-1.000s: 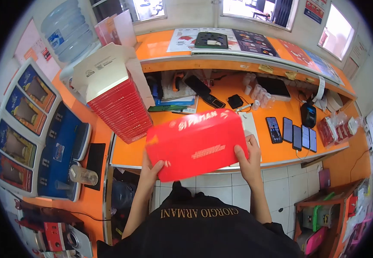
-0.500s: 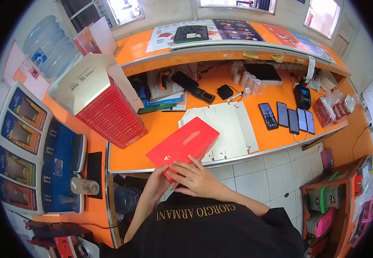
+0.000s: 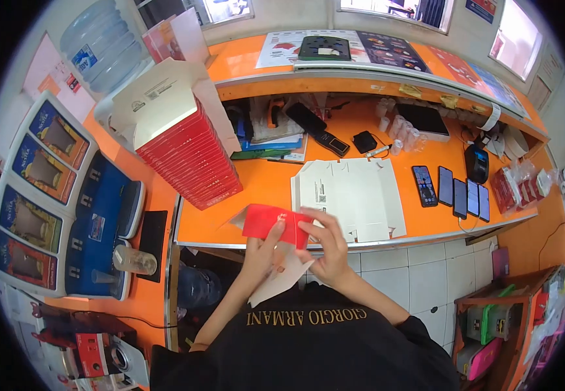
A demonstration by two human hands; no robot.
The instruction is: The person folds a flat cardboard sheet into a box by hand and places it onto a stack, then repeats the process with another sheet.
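A red cardboard box [image 3: 264, 220], partly folded, is tilted up in front of my chest with a pale flap hanging below it. My left hand [image 3: 263, 255] grips its lower left part, thumb across the red face. At the right end my right hand [image 3: 328, 246] has its fingers closed round the edge, slightly blurred. Flat white cardboard blanks [image 3: 351, 195] lie on the orange counter [image 3: 266, 179] just beyond. To the left leans a tall stack of folded red boxes [image 3: 191, 156], with white flaps at its top.
Several phones [image 3: 425, 186] lie at the counter's right. Behind the blanks are a dark handheld device [image 3: 332, 143] and paper rolls [image 3: 403, 130]. A drink dispenser [image 3: 67, 208] and a clear plastic cup [image 3: 136, 259] stand left. Shelving [image 3: 500, 319] is at lower right.
The red box has turned from lying broad side up to being tilted, its flap now showing. My right hand has moved to its right edge. The view has shifted slightly.
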